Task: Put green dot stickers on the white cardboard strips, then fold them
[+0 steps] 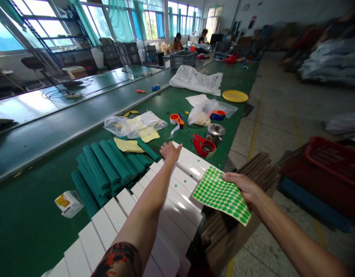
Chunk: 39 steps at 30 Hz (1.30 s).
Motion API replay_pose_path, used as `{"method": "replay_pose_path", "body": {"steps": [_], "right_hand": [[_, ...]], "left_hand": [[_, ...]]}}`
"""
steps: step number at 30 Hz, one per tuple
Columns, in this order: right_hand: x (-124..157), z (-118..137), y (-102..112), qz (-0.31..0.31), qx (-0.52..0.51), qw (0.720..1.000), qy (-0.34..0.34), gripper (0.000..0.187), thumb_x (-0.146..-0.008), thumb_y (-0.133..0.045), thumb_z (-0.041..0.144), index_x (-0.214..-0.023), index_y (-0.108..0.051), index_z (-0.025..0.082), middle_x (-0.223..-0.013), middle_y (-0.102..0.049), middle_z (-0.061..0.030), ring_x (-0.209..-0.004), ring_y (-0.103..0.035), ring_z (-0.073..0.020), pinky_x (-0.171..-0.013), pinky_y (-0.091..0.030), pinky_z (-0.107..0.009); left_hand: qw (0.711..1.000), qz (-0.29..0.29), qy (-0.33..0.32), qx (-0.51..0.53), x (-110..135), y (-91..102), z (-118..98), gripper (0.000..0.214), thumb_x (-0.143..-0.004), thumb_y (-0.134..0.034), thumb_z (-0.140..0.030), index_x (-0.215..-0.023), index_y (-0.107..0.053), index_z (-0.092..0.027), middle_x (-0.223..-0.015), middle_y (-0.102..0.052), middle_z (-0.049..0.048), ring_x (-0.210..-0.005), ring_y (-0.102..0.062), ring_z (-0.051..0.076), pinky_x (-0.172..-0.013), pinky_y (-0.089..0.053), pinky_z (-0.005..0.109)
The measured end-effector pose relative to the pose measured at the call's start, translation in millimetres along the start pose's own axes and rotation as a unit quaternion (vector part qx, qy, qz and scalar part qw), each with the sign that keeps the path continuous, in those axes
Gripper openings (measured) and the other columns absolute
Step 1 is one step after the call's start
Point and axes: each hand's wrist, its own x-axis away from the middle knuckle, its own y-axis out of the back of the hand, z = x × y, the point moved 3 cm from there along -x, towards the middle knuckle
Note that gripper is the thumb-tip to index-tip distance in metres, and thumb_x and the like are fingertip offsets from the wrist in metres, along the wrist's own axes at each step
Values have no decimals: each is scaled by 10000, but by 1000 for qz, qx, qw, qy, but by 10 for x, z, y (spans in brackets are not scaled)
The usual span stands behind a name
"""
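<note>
Sheet of round green stickers (216, 192) is pinched by the right hand (243, 185) at the right edge of the bench (30, 231), beside slim white boxes (177, 213). The farthest box's inner end is touched by the left hand (169, 153), grip unclear. Boxes are best kept still.

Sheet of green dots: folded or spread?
Spread: the sheet, held by the right hand, shows one broad, gently curved face, no fold visible.

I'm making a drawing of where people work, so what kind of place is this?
It looks like a factory or packing workshop. You can tell from the long green worktable, the red tape dispenser on it, and the many long white pieces lined up side by side.
</note>
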Motion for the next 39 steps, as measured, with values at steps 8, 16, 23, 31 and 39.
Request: {"method": "replay_pose_path", "body": {"steps": [8, 16, 23, 31, 39], "right_hand": [[-306, 37, 156, -36, 11, 999, -10, 118, -705, -700, 75, -692, -610, 150, -646, -720, -95, -648, -713, -244, -738, -563, -401], [299, -237, 9, -28, 96, 990, 101, 197, -596, -827, 262, -684, -683, 160, -596, -701, -30, -523, -639, -174, -545, -501, -275], [507, -459, -698, 77, 222, 964, 121, 213, -637, -737, 360, -646, -660, 162, -533, -652, -2, -465, -572, -153, -452, -395, -243], [540, -752, -1005, 132, 278, 944, 120, 190, -661, -679, 330, -592, -633, 160, -467, -559, 32, -416, -453, -105, -428, -299, -226], [485, -1236, -1116, 182, 245, 952, 40, 165, -626, -725, 280, -605, -655, 132, -483, -570, 31, -427, -449, -95, -443, -298, -213]], "left_hand": [[998, 62, -12, 6, -177, -183, -33, 671, -809, -525, -624, -1297, -514, -163, -1309, -526, 194, -1227, -452, 371, -999, -344, 508], [961, 64, -231, 140, 860, 308, 78, 297, -876, -583, -337, -1130, -652, -200, -1124, -632, 104, -1080, -562, 250, -935, -447, 405], [900, 131, -357, 213, 1676, 660, 252, 294, -813, -679, -262, -1100, -693, -199, -978, -673, 62, -939, -605, 204, -839, -496, 343], [886, 89, -435, 135, 1993, 792, 568, 258, -939, -490, -286, -888, -738, -237, -796, -693, 44, -788, -596, 174, -757, -450, 331], [901, 57, -417, 106, 2372, 754, 993, 340, -964, -406, -271, -734, -643, -192, -654, -590, 41, -669, -508, 162, -672, -381, 327]]}}
